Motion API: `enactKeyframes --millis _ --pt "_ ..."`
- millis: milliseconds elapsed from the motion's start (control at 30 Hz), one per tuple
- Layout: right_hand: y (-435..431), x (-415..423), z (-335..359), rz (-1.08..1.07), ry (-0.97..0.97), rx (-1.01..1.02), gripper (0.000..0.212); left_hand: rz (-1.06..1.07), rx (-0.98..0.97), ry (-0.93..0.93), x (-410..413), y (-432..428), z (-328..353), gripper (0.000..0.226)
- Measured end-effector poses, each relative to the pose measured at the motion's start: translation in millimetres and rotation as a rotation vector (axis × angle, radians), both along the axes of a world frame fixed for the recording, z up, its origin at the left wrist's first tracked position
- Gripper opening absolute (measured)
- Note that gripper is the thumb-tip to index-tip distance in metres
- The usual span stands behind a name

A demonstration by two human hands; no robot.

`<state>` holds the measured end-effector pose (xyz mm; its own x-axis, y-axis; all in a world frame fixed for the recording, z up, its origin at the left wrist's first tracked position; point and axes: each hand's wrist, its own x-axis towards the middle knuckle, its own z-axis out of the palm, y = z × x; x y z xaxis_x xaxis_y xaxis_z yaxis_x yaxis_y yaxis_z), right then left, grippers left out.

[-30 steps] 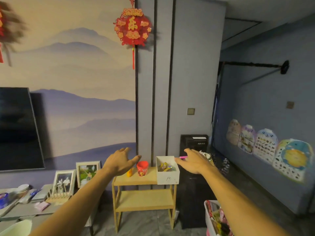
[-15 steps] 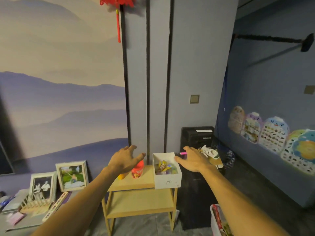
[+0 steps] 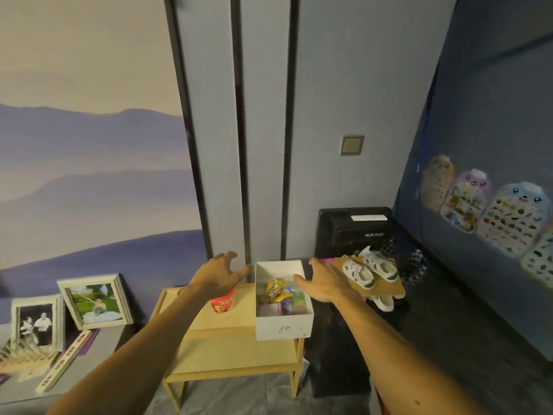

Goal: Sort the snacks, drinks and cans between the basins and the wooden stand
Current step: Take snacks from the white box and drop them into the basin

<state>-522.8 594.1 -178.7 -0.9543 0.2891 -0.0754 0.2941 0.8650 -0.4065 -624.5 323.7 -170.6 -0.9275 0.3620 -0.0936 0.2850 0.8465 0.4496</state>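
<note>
Red cup (image 3: 223,304): upright on stand (image 3: 233,351) top, mid-left, just under left hand (image 3: 217,277), fingers spread, gripping nothing; contact unclear. Right hand (image 3: 324,284) likewise spread and empty, at stand's right end, over box (image 3: 284,324). Probably calls for a short downward close by the left.

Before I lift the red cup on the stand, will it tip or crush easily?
Probably light: the red cup looks like printed snack packaging. It narrows toward its base, so a push may tip it.
</note>
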Motion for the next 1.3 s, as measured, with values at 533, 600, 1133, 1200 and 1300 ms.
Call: enactKeyframes --millis 533,600,1133,1200,1300 --pt "64 -211 -168 -0.081 -0.285 -0.084 0.071 -0.063 0.048 -0.443 -229 132 -217 0.101" --pt "70 -227 -196 -0.074 -0.325 -0.09 0.065 -0.122 -0.015 -0.48 -242 143 -250 0.1" --pt "96 -306 -388 0.145 -0.591 0.004 0.11 -0.073 -0.174 -0.565 -268 211 -370 0.12" --pt "96 -306 -397 0.152 -0.553 0.059 0.106 -0.076 -0.144 -0.547 -269 210 -379 0.109" --pt "93 -304 -409 0.123 -0.491 0.102 0.089 -0.041 -0.108 -0.512 -272 209 -386 0.088"
